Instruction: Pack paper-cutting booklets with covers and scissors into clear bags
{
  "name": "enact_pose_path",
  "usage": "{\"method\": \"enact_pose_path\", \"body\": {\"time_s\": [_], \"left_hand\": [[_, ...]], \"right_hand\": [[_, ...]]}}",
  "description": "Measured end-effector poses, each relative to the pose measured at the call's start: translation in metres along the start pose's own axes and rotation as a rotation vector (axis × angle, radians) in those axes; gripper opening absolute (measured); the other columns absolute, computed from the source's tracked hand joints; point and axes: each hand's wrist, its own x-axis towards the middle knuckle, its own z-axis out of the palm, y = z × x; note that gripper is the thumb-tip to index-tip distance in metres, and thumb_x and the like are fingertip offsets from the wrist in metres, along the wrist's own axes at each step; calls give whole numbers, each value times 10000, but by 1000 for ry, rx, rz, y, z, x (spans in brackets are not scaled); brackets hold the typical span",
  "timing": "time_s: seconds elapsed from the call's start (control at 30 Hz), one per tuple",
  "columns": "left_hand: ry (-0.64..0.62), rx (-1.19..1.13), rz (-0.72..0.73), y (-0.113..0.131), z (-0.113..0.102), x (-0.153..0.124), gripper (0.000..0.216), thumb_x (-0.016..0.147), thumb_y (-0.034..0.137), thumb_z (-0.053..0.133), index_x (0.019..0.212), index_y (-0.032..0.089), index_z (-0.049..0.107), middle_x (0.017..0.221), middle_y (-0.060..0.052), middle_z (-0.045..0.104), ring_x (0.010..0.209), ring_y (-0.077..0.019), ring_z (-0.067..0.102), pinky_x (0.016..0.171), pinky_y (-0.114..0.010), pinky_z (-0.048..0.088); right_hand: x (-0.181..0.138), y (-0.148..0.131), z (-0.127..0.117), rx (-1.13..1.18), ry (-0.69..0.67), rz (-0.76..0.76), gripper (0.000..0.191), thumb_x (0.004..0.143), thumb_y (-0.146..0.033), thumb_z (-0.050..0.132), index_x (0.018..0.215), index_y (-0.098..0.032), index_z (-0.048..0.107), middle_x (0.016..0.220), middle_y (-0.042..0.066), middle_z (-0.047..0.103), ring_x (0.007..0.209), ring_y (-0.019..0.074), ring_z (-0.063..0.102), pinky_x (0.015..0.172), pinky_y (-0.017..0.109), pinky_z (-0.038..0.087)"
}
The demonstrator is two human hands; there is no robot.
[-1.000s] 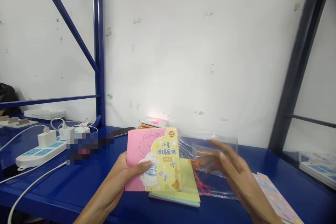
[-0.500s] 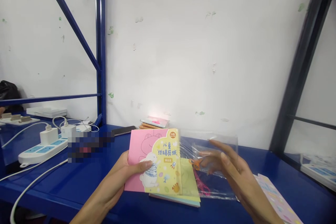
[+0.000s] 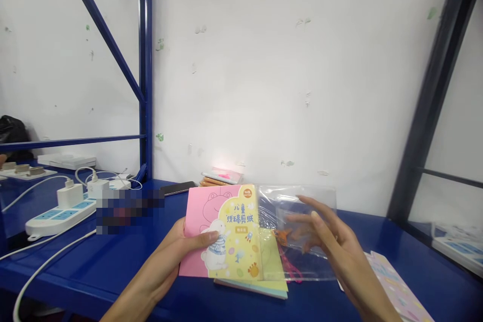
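My left hand (image 3: 175,246) grips a children's paper-cutting pad (image 3: 237,251) by its left side, thumb on top. The pad has a pink sheet with a frog outline and a yellow cover with a white bear. From its right side extends a clear plastic bag (image 3: 269,209). Over the bag, my right hand (image 3: 337,241) is open with fingers spread; whether they touch the film I cannot tell. Through the plastic show an orange item (image 3: 282,237) and pink loops (image 3: 290,267), their kind unclear. Under the pad lies a stack of coloured paper (image 3: 264,288).
A pastel patterned sheet or packet (image 3: 396,287) lies at the right on the blue table (image 3: 196,307). A white power strip (image 3: 56,219) with chargers and cables is at left. Small packets (image 3: 222,176) and a dark flat object (image 3: 177,188) sit near the wall.
The plastic bag's right edge has shifted slightly left and the film lies flatter. My right hand has moved a little; my left hand stays on the pad.
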Motion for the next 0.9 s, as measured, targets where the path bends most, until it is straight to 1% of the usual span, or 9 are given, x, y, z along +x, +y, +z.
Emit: {"method": "enact_pose_path", "body": {"time_s": [0.17, 0.33, 0.5, 0.6, 0.77, 0.9], "left_hand": [[-22, 10, 11, 0, 0, 0, 691, 643, 272, 935, 1273, 122, 697, 1137, -181, 791, 971, -374, 778, 938, -494, 613], [-32, 14, 1, 1, -2, -1, 692, 642, 246, 930, 1284, 130, 698, 1133, -178, 793, 992, -375, 773, 973, -501, 591], [-29, 15, 9, 2, -1, -1, 689, 643, 278, 934, 1273, 126, 703, 1140, -191, 788, 1000, -384, 769, 979, -511, 586], [-32, 22, 4, 3, -1, -1, 672, 657, 280, 927, 1269, 119, 699, 1144, -188, 787, 997, -376, 771, 968, -495, 594], [-16, 20, 12, 3, -1, -2, 706, 639, 230, 931, 1293, 128, 686, 1102, -170, 804, 967, -363, 780, 964, -492, 597], [-20, 23, 7, 4, -1, -2, 695, 640, 229, 930, 1285, 126, 695, 1103, -173, 803, 971, -369, 779, 963, -495, 597]], "right_hand": [[-2, 3, -2, 14, 3, -29, 492, 989, -550, 568, 1395, -272, 566, 1113, 101, 778, 839, 218, 737, 675, 320, 598], [0, 1, -2, 9, -8, -19, 497, 997, -559, 545, 1401, -271, 560, 1133, 107, 772, 834, 223, 738, 687, 337, 595], [2, 0, -4, -19, -5, 24, 517, 988, -581, 547, 1414, -288, 548, 1173, 104, 761, 859, 223, 735, 717, 332, 585], [3, -1, -4, -18, -11, 59, 523, 981, -589, 554, 1410, -290, 550, 1145, 97, 766, 850, 220, 728, 684, 313, 578], [2, -4, 1, -19, 41, 59, 536, 944, -607, 595, 1375, -288, 593, 1102, 94, 777, 765, 207, 720, 618, 304, 573], [1, -6, 5, -2, 76, 57, 532, 933, -615, 601, 1339, -272, 619, 1044, 94, 786, 728, 203, 711, 577, 292, 555]]}}
